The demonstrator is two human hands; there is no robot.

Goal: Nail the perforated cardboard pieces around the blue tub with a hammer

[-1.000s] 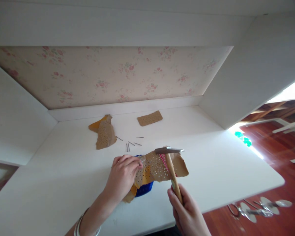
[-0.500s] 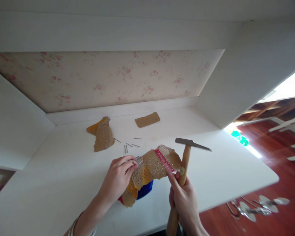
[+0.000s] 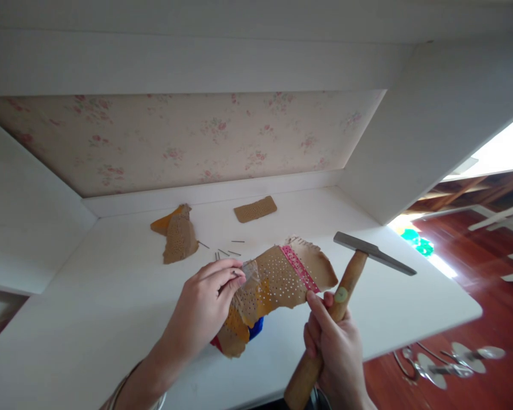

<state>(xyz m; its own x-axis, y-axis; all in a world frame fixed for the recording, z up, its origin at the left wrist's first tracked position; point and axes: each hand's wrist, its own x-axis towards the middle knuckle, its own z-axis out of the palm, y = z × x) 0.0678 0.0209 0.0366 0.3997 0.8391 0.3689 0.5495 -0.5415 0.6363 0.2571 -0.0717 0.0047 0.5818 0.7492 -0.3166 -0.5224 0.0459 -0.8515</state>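
My left hand (image 3: pixel 205 310) pinches a small nail against the left end of a tan perforated sheet (image 3: pixel 277 279), which has a pink strip and orange patches. The sheet lies over a blue container (image 3: pixel 255 328) that shows only at its lower edge. My right hand (image 3: pixel 337 347) grips the wooden handle of a hammer (image 3: pixel 354 267), and its thumb and finger also touch the sheet's lower right edge. The hammer's metal head is raised to the right of the sheet, tilted away from it.
Several loose nails (image 3: pixel 226 250) lie on the white table (image 3: pixel 111 296) behind the sheet. A second tan perforated piece (image 3: pixel 175 233) and a small tan strip (image 3: pixel 255 209) lie near the back wall. The table's right edge drops to a red wooden floor with metal items (image 3: pixel 448 356).
The hammer has swung up and to the right, away from the sheet. My right hand slid up the handle and now touches the sheet's edge. The left hand stays at its end.
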